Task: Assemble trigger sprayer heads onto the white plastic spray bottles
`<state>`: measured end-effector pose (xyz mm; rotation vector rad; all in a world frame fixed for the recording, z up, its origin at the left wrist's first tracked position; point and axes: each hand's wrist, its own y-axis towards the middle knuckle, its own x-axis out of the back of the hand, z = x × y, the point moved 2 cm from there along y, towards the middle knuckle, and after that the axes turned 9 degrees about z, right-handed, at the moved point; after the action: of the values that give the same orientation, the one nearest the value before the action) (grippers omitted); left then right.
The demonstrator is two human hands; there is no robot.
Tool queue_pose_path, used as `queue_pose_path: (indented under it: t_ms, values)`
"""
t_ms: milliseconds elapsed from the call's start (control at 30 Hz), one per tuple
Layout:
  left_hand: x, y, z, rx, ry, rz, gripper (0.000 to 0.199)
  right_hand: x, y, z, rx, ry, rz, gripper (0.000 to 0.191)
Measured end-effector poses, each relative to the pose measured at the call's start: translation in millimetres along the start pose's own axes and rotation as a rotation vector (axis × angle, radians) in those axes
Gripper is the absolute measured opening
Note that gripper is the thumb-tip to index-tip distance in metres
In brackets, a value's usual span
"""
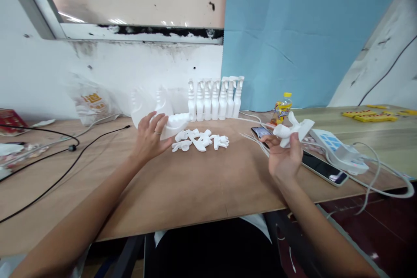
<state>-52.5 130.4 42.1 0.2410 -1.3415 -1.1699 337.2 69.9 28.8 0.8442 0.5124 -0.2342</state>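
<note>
My left hand (pixel 150 135), with a ring on one finger, is wrapped round a white spray bottle body (pixel 177 124). The bottle is tilted onto its side, its neck pointing right. In my right hand (pixel 285 154) is a white trigger spray head (pixel 291 130), gripped between thumb and fingers above the table's right side. Several loose white trigger heads (pixel 202 140) lie in a pile just right of my left hand. Behind them stands a row of white spray bottles (pixel 215 100), most with trigger heads on top. More white bottles (pixel 163 100) stand behind my left hand, partly hidden.
On the right are a phone (pixel 324 167), a white power strip (pixel 339 152) with cables, and a drink bottle (pixel 283 107) with a yellow cap. Black cables (pixel 81 161) and a plastic bag (pixel 93 102) lie on the left. The table's front edge (pixel 224 217) is near my lap.
</note>
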Motion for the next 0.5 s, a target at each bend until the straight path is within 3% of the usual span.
queue_pose_path:
  t_ms: [233, 500]
  values:
    - [-6.0, -6, 6, 0.008, -0.015, 0.029, 0.077, -1, -4, -1, -0.017, -0.015, 0.047, 0.036]
    - [-3.5, -4, -19, -0.089, -0.017, 0.078, 0.08, -7, -9, -1, -0.113, -0.062, 0.16, 0.033]
